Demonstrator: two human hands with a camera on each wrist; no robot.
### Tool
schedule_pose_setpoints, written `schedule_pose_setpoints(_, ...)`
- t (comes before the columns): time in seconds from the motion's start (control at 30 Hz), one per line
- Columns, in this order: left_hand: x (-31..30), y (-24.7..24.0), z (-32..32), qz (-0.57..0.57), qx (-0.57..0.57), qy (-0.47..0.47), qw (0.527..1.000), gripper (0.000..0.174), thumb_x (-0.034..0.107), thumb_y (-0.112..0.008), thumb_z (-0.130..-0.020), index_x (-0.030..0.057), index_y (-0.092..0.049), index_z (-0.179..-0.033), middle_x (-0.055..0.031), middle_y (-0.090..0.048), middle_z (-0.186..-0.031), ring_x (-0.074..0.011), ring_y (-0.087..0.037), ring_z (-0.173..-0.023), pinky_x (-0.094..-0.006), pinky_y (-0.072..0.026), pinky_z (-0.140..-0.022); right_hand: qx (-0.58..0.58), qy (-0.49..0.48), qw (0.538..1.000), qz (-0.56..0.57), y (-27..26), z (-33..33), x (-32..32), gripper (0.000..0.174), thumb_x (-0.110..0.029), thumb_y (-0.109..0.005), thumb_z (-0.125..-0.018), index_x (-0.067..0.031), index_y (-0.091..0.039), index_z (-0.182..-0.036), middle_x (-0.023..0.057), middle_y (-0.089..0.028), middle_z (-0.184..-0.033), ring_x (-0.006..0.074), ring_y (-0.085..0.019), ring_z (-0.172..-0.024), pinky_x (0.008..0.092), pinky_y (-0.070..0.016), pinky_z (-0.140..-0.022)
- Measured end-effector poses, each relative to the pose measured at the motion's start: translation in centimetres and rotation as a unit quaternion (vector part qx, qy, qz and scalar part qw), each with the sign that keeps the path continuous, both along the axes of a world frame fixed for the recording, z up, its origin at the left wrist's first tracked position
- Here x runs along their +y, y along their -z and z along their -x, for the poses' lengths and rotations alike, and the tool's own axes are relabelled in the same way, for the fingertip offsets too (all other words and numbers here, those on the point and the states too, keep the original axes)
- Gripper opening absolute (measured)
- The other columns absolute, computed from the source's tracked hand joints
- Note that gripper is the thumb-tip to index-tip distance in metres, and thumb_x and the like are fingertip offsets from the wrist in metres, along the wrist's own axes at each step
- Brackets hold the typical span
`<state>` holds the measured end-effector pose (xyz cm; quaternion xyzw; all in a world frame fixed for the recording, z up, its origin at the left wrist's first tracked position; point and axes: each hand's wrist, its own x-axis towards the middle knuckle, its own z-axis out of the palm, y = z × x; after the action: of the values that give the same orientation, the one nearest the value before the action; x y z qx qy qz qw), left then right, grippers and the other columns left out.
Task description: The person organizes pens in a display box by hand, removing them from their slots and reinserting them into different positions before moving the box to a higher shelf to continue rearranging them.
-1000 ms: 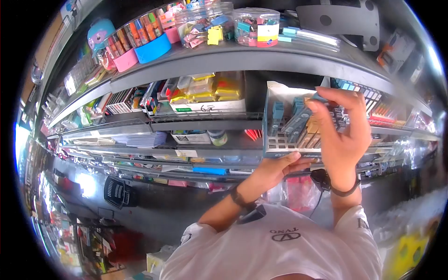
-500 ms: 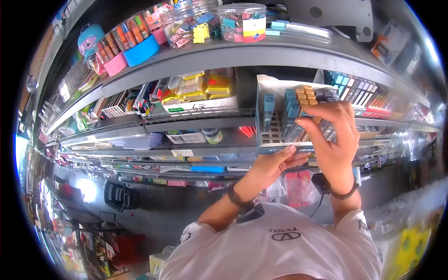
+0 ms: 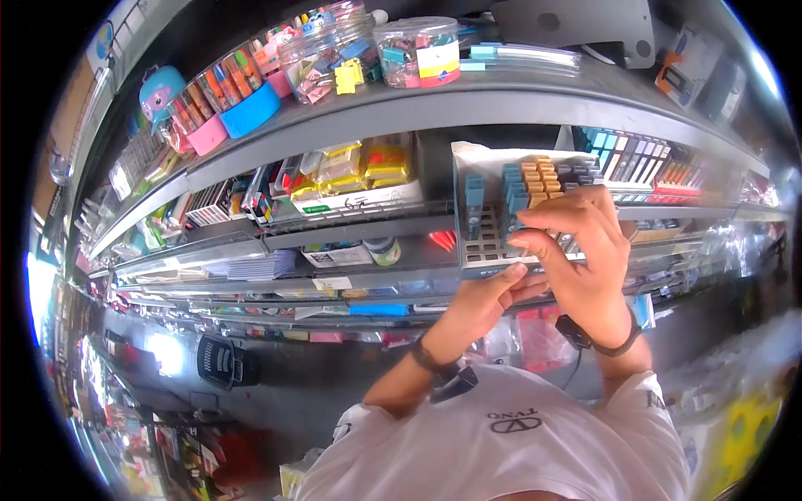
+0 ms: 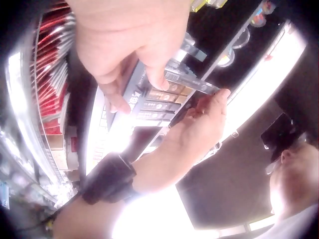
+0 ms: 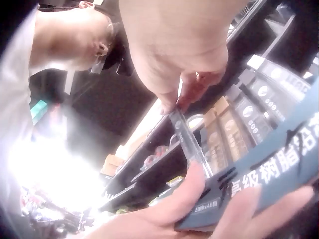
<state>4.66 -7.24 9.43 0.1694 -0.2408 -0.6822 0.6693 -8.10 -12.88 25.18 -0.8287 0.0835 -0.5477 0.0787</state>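
Note:
A display box (image 3: 462,196) holds rows of small tubes with blue, tan and dark caps. My left hand (image 3: 493,299) grips its lower front edge, thumb on the front and fingers underneath; the left wrist view shows the same hand (image 4: 134,40) on the box. Between thumb and fingertips, my right hand (image 3: 585,250) pinches the top of a slim clear tube (image 5: 187,137), which stands tilted at the front of the box beside the tan tubes (image 5: 219,144). Blue-capped tubes (image 3: 474,196) stand in the left column, next to vacant grid holes.
On the upper shelf (image 3: 368,113) are clear jars of clips (image 3: 418,54) and a dark metal plate (image 3: 576,25). A white box of yellow packets (image 3: 359,196) sits left of the display box, with more tube racks (image 3: 626,159) to the right. A basket (image 3: 219,361) is on the floor.
My right hand has moved left and down, bringing the pinched tube from above the box to its front left part. My left hand keeps its grip. The head view has shifted slightly.

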Motion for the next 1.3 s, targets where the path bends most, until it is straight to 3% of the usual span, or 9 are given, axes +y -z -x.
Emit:
schedule_pose_setpoints(0.17,0.3,-1.1,0.1,0.002,-0.017,0.006,1.000,0.040,0.011,-0.060,-0.108,0.0069,-0.050,-0.146,-0.0111,-0.059,-0.144,-0.0340,-0.063,-0.131,-0.0540,-0.0505,-0.116,0.021,0.000,1.000,-0.006,-0.3,0.4,0.1,0.030,0.002,-0.088,-0.072,-0.0065,-0.075,-0.099,0.0058,-0.076,-0.094,0.0244,-0.064,-0.089,0.0360,-0.0500,-0.081)
schedule_pose_setpoints(0.27,0.3,-1.0,0.0,0.004,-0.020,0.003,1.000,0.040,0.011,-0.059,-0.108,0.0068,-0.049,-0.147,-0.0110,-0.059,-0.144,-0.0342,-0.063,-0.131,-0.0535,-0.0506,-0.116,0.029,0.000,0.999,-0.014,-0.3,0.5,0.0,0.030,0.002,-0.088,-0.072,-0.0064,-0.075,-0.098,0.0062,-0.076,-0.093,0.0243,-0.063,-0.088,0.0362,-0.0497,-0.081)
schedule_pose_setpoints(0.37,0.4,-1.0,0.0,0.012,-0.022,0.001,1.000,0.039,0.012,-0.059,-0.108,0.0063,-0.050,-0.146,-0.0111,-0.061,-0.143,-0.0346,-0.063,-0.131,-0.0525,-0.0515,-0.115,-0.005,0.002,1.000,-0.005,-0.1,0.3,-0.4,0.033,-0.008,-0.089,-0.072,-0.0123,-0.078,-0.103,0.0012,-0.069,-0.084,0.0240,-0.056,-0.081,0.0359,-0.0448,-0.075)
schedule_pose_setpoints(0.57,0.7,-1.5,0.1,0.032,-0.019,-0.006,0.999,0.038,0.012,-0.058,-0.109,0.0061,-0.052,-0.146,-0.0115,-0.063,-0.140,-0.0338,-0.064,-0.130,-0.0515,-0.0520,-0.114,-0.001,0.037,0.999,-0.019,0.3,1.3,-1.8,0.035,-0.005,-0.088,-0.072,-0.0122,-0.078,-0.105,0.0000,-0.073,-0.089,0.0243,-0.057,-0.081,0.0348,-0.0467,-0.077)
schedule_pose_setpoints(0.67,0.7,-1.1,0.1,0.036,-0.022,-0.005,0.999,0.038,0.011,-0.057,-0.109,0.0062,-0.052,-0.146,-0.0113,-0.063,-0.141,-0.0328,-0.065,-0.129,-0.0523,-0.0512,-0.115,0.043,0.008,0.999,0.004,0.3,1.5,-1.7,0.035,-0.006,-0.086,-0.074,-0.0127,-0.078,-0.107,-0.0004,-0.074,-0.092,0.0243,-0.058,-0.084,0.0353,-0.0482,-0.080)
schedule_pose_setpoints(0.87,0.7,-0.8,-0.1,0.030,-0.023,-0.005,0.999,0.038,0.011,-0.057,-0.109,0.0064,-0.051,-0.147,-0.0100,-0.062,-0.143,-0.0315,-0.064,-0.130,-0.0538,-0.0492,-0.117,0.050,0.027,0.998,0.034,0.1,1.3,-0.9,0.034,-0.008,-0.085,-0.076,-0.0117,-0.079,-0.109,0.0013,-0.073,-0.101,0.0261,-0.059,-0.091,0.0380,-0.0490,-0.083)
schedule_pose_setpoints(0.97,0.8,-1.0,0.0,0.037,-0.040,-0.012,0.998,0.040,0.015,-0.056,-0.110,0.0050,-0.050,-0.148,-0.0108,-0.061,-0.144,-0.0307,-0.063,-0.131,-0.0534,-0.0487,-0.117,0.059,0.029,0.998,0.014,0.2,1.2,-0.6,0.032,-0.003,-0.086,-0.076,-0.0115,-0.079,-0.106,0.0011,-0.072,-0.107,0.0278,-0.058,-0.098,0.0388,-0.0498,-0.086)
schedule_pose_setpoints(1.03,0.9,-1.2,0.2,0.031,-0.075,-0.029,0.996,0.046,0.024,-0.057,-0.110,0.0020,-0.047,-0.150,-0.0130,-0.061,-0.145,-0.0288,-0.061,-0.133,-0.0518,-0.0490,-0.115,0.056,0.032,0.998,0.017,0.2,1.1,-0.5,0.032,-0.002,-0.086,-0.076,-0.0107,-0.079,-0.106,0.0016,-0.072,-0.107,0.0287,-0.058,-0.098,0.0390,-0.0499,-0.086)
schedule_pose_setpoints(1.3,0.6,-0.3,-0.1,0.035,-0.053,-0.013,0.998,0.048,0.020,-0.059,-0.109,0.0020,-0.046,-0.151,-0.0134,-0.061,-0.144,-0.0300,-0.062,-0.132,-0.0532,-0.0471,-0.117,0.067,0.066,0.995,0.024,0.0,1.0,-0.7,0.032,-0.002,-0.084,-0.075,-0.0091,-0.078,-0.105,0.0026,-0.072,-0.103,0.0290,-0.058,-0.097,0.0393,-0.0504,-0.085)
